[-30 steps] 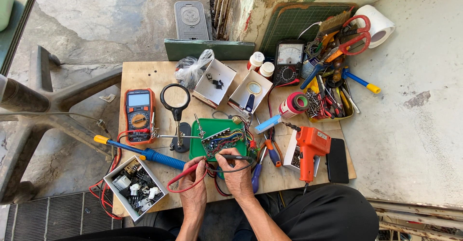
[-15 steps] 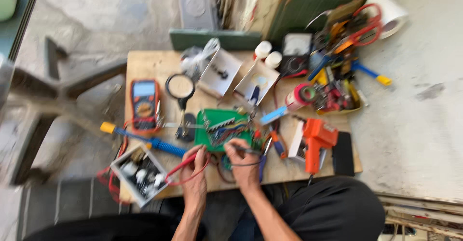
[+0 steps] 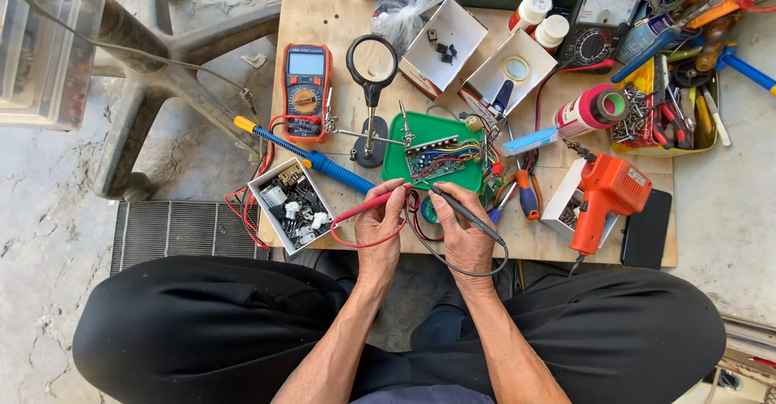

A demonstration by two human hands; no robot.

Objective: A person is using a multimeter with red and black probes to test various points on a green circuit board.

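Left hand (image 3: 378, 224) pinching red probe (image 3: 368, 203), right hand (image 3: 461, 228) gripping black probe (image 3: 462, 207), circuit board (image 3: 440, 158) just beyond both fingertips

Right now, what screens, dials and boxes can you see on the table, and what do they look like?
Digital multimeter: left of the magnifier, orange case, grey screen, round dial.
Analog meter: top right, black, pale dial face.
Two white cardboard boxes: top middle, open, small parts inside.
Two white bottles: beside the analog meter, red caps.

Cluttered board (image 3: 339, 28); likely free near edge.
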